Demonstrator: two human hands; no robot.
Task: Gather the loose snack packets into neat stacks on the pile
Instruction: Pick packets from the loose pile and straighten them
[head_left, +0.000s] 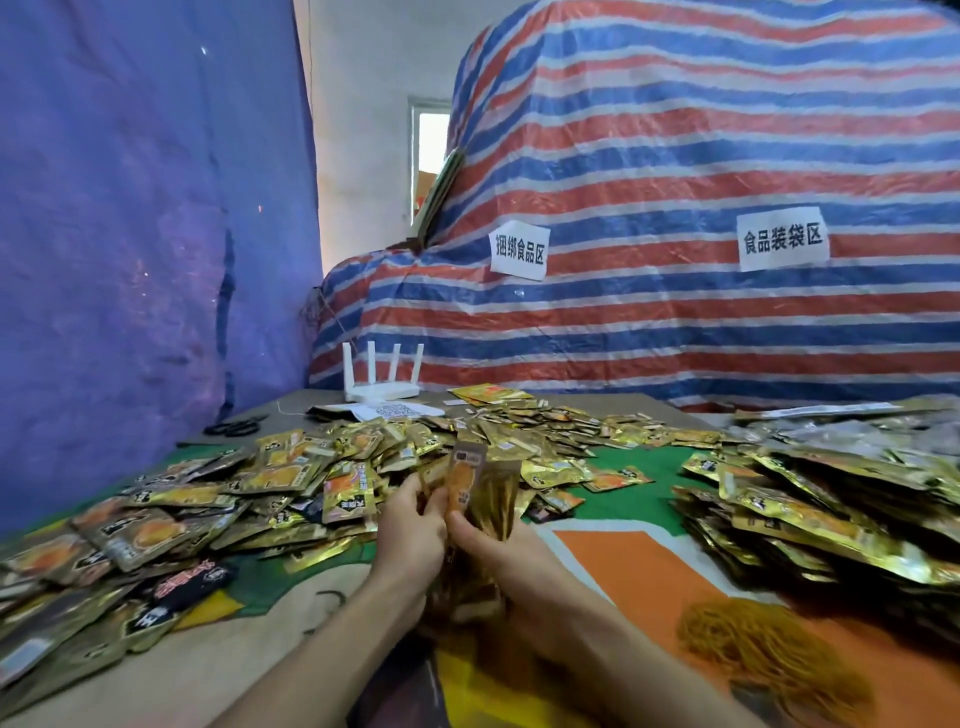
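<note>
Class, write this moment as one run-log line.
phase: gathering | left hand: grips packet bundle | right hand: grips packet bundle | loose packets: heaped on mat

A: The snack packets (291, 478), are they foil?
B: Glossy gold metallised film, crinkled, throwing back the light (brightest on the right side).
A: And the striped tarpaulin (675, 156)?
B: Woven plastic, creased, with a faint sheen. The labels (518, 250) on it are matt white paper.
A: The router (382, 387)?
B: Smooth white plastic. The cover (623, 561) on the tabletop (623, 402) looks like matt printed cloth; the blue sheet (130, 208) is dull, rough and wrinkled.
</note>
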